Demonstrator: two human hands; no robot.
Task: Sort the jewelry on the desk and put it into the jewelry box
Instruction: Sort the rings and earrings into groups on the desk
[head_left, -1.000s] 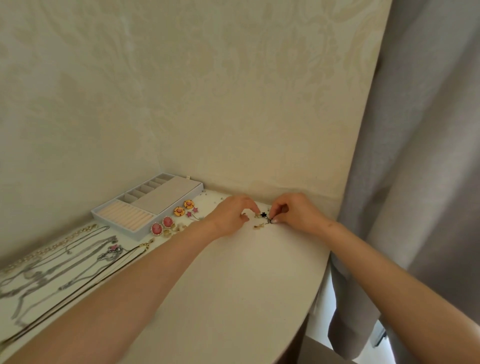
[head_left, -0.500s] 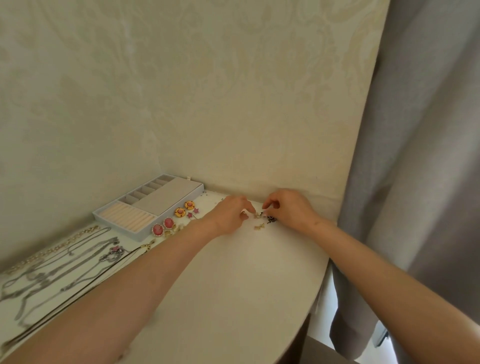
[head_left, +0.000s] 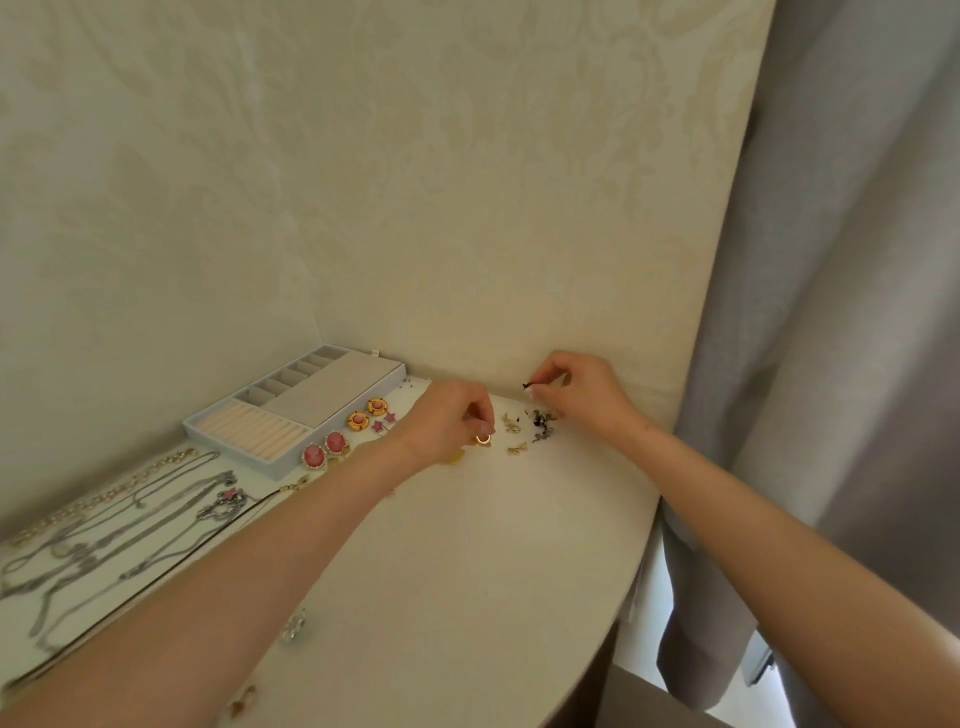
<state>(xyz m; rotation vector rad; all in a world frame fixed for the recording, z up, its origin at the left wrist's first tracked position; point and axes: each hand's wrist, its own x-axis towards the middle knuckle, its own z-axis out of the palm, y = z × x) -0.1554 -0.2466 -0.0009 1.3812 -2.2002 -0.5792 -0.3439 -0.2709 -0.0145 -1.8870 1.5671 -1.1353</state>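
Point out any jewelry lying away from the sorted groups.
Two strays: a small silvery piece and a gold piece lie alone near the desk's front edge, by the left forearm, apart from the necklaces and earrings.

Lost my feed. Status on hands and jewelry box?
Left hand pinching gold ring. Right hand lifting small black piece. Jewelry box open, unobstructed.

I see bare tabletop (head_left: 467, 571) along its near curved edge; necklaces (head_left: 104, 535) crowd the left edge, jewelry box (head_left: 291, 410) blocks the back-left corner.
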